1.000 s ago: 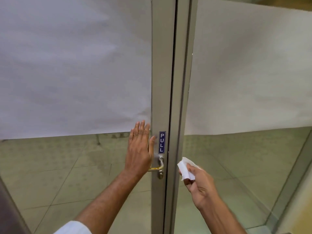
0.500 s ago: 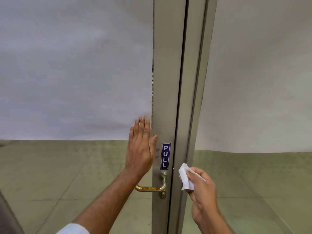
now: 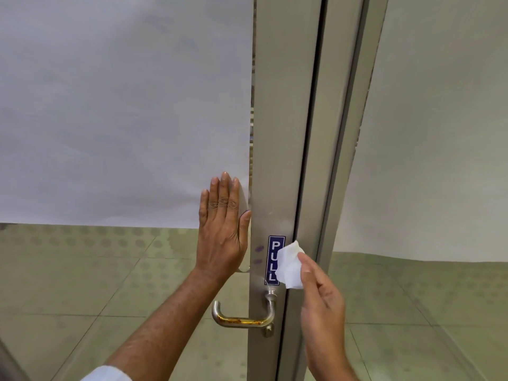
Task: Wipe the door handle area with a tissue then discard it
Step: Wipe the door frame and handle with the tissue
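A metal lever door handle (image 3: 242, 318) with brownish stains juts left from the grey door frame (image 3: 277, 133), below a blue PULL sticker (image 3: 273, 259). My left hand (image 3: 222, 229) lies flat, fingers together, against the glass just left of the frame and above the handle. My right hand (image 3: 321, 306) pinches a folded white tissue (image 3: 290, 266) and holds it against the frame, over the sticker's right edge, a little above the handle's base.
Frosted white film covers the upper glass of the door (image 3: 123, 105) and of the side panel (image 3: 439, 133). Through the clear lower glass a greenish tiled floor (image 3: 82, 284) shows. Two small purple marks (image 3: 258, 254) sit on the frame left of the sticker.
My right hand has lifted the tissue up and left, from beside the frame onto the PULL sticker. The view has come closer. My left hand stays flat on the glass.
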Motion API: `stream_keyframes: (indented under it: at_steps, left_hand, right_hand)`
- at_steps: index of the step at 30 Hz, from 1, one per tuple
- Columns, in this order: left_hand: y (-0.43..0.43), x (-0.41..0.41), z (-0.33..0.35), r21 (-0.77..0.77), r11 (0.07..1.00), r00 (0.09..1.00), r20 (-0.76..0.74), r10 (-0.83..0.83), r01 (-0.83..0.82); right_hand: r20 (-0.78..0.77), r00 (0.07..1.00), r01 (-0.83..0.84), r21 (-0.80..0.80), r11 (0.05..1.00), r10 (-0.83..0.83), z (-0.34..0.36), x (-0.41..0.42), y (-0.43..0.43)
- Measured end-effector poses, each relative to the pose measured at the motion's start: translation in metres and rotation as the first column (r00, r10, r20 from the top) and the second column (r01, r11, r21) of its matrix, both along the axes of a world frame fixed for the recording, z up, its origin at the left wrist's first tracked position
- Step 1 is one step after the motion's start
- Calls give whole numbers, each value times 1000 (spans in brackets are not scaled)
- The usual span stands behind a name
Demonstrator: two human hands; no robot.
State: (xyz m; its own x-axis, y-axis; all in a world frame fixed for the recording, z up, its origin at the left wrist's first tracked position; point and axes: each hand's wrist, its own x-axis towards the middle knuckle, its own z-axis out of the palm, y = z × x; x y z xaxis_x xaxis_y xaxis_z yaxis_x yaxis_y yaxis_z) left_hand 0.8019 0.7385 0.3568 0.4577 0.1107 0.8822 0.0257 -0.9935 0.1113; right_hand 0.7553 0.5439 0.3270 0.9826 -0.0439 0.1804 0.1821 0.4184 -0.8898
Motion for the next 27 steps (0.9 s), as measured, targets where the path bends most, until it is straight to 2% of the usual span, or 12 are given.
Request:
stream_keyframes:
  at_steps: [4,7,10,13,15,18,23,27]
  left_hand:
    - [7,8,-5,35,999,999,37,7,-8]
    - [10,13,-8,46,999,997,78,5,-9]
    - [12,19,-11,50,999,994,107,1,-7]
    - [13,24,-13,63,998,989,146,0,-9]
    - [14,27,-15,78,997,985,174,6,-20]
    - [16,31,-17,102,994,977,212,9,-31]
    - [18,34,-19,122,992,970,242,0,-31]
    - [18,34,-19,127,991,968,251,2,-35]
  right_hand:
    - [169,980,139,-177,974,-109,-10,13,15]
    - [370,918,271,-313,910,-146,-18,24,23]
    - [630,766,471,-409,781,-132,-27,37,24]
    - [835,543,670,-366,646,-91,-36,52,28]
    - [877,473,716,-325,618,-88,-35,62,33]
    - [890,453,726,-333,601,-55,-33,72,41]
    - [916,402,782,-352,514,15,-36,82,50]
    - [934,345,842,-351,409,91,-47,88,52]
